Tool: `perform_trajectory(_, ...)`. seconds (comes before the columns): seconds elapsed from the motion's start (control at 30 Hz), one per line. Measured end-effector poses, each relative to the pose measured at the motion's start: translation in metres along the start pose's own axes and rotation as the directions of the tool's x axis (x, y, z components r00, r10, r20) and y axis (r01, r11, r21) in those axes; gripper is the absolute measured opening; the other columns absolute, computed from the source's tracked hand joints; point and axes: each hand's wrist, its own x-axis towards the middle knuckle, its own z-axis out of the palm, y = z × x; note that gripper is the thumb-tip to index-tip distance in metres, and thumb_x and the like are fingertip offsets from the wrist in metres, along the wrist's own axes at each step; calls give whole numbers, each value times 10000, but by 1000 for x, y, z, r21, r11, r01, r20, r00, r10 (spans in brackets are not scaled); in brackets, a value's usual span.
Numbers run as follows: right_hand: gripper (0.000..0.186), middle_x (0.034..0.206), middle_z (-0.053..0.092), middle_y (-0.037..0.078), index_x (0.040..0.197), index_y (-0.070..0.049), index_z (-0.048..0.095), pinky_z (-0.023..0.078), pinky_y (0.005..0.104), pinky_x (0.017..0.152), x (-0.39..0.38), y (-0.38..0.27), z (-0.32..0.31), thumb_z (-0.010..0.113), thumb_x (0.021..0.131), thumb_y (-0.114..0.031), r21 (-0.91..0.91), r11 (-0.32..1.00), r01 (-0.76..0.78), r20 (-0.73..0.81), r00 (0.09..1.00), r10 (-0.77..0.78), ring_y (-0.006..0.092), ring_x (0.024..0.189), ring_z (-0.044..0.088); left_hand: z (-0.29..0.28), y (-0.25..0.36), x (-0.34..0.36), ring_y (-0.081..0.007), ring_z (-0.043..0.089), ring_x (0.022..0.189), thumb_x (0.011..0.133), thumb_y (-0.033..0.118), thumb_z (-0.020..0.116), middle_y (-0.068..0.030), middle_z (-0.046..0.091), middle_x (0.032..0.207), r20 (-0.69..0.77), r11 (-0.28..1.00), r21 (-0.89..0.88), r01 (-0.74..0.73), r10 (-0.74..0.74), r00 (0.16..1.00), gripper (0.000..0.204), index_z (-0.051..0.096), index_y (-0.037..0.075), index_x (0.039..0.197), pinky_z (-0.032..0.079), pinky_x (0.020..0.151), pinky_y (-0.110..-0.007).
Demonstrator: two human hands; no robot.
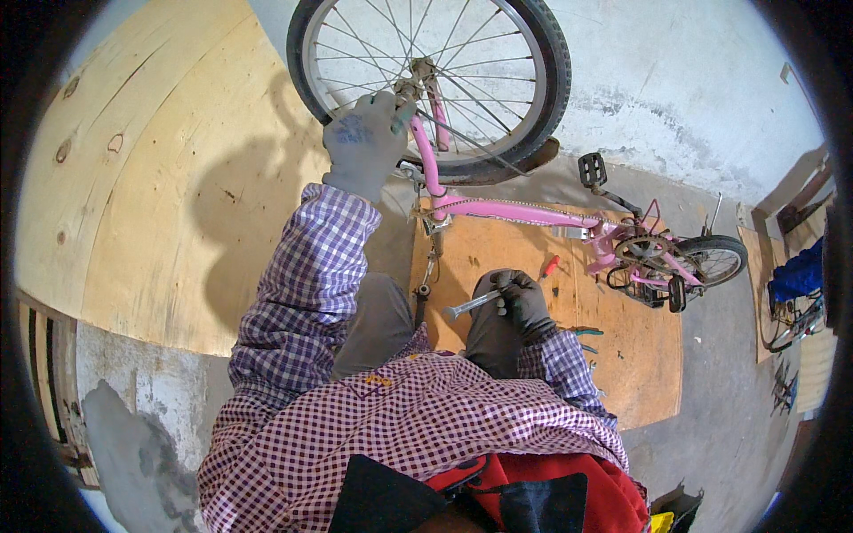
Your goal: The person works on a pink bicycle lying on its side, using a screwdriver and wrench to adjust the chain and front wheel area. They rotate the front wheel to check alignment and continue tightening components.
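Observation:
A pink bicycle [520, 210] is in front of me, its large spoked wheel [562, 67] raised at the top of the view. My left hand [364, 142], in a grey work glove, reaches up to the middle of that wheel. Its fingers are closed at the axle end [409, 90], beside the pink fork arm; the fingertips are partly hidden. Low over my knee, my right hand [522, 305] wears a darker, soiled glove and grips a silver wrench [471, 305], whose head points left, away from the bicycle.
A plywood mat [631, 355] lies under the bicycle, with a red-handled tool [551, 266] and green-handled pliers [586, 331] on it. Tall plywood [142, 178] stands at left. A white wall [666, 89] rises behind. Another bicycle [793, 324] is at far right.

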Motion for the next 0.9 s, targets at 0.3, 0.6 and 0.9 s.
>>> perform_trajectory(0.3,151,885,655,117,1037,24,630,499,262,503,-2,3,-3,509,948,7,63,998,-11,25,1000,10,144,590,588,-1,6,-4,-403,678,828,1004,496,516,-182,689,842,141,976,-53,212,-203,969,479,668,64,864,527,708,-507)
perform_trajectory(0.6,160,882,658,119,1041,21,634,506,269,502,-1,4,-6,503,952,0,85,995,-49,37,998,46,153,589,595,15,-3,-13,-413,652,799,985,469,569,-189,660,845,92,957,-198,212,-197,976,426,640,58,897,502,700,-517)
perform_trajectory(0.9,181,920,660,126,1046,25,635,510,276,500,-3,5,-3,491,939,50,68,997,-27,17,1000,26,164,592,605,11,5,-15,-401,663,798,958,486,605,-176,667,837,97,941,-188,282,-268,959,436,638,57,890,512,693,-497)
